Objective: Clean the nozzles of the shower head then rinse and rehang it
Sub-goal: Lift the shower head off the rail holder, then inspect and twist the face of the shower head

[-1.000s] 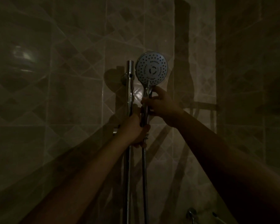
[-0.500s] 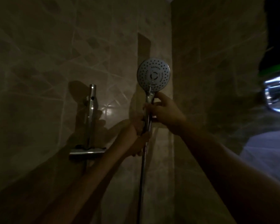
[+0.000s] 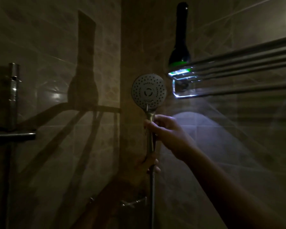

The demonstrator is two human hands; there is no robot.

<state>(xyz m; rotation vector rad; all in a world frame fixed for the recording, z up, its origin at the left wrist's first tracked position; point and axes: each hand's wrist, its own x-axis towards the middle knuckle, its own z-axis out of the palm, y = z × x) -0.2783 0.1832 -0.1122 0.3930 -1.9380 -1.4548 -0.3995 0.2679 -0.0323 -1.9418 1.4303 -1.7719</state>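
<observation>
Two hands hold the shower head (image 3: 149,93), upright, face toward the camera, at the wall corner (image 3: 121,47), well apart from the rail (image 3: 13,96) at left. Right hand (image 3: 167,131) wraps the handle (image 3: 149,118) just under the face; left hand (image 3: 146,164) grips lower, at the hose (image 3: 153,195). Judgement: head unhooked, cleaning not begun. Next: free one hand to rub the nozzles (image 3: 139,90). Light is dim, from a torch (image 3: 180,38) on the rack (image 3: 238,63).

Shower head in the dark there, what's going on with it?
A person holds the round grey handheld shower head upright, nozzles facing the camera. The right hand grips the handle just under the head; the left hand grips lower, near the hose. A dark torch on a metal rack lights the wall.
</observation>
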